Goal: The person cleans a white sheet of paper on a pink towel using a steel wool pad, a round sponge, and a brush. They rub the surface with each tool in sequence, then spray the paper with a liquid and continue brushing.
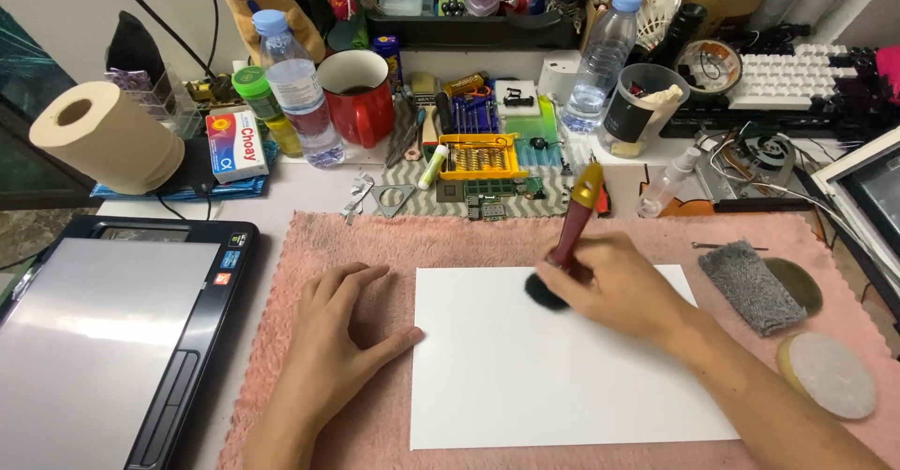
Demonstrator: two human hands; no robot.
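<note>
Currently, at centre frame, I log: right hand closed around a red-handled brush, its dark bristles touching the upper edge of a white sheet. Left hand lies flat and open, holding nothing, on the pink towel, thumb tip at the sheet's left edge. Lower left: closed laptop. Right: grey cloth, round pad. Risk, in my judgement: the sheet slides under brushing, since only the thumb steadies it.
</note>
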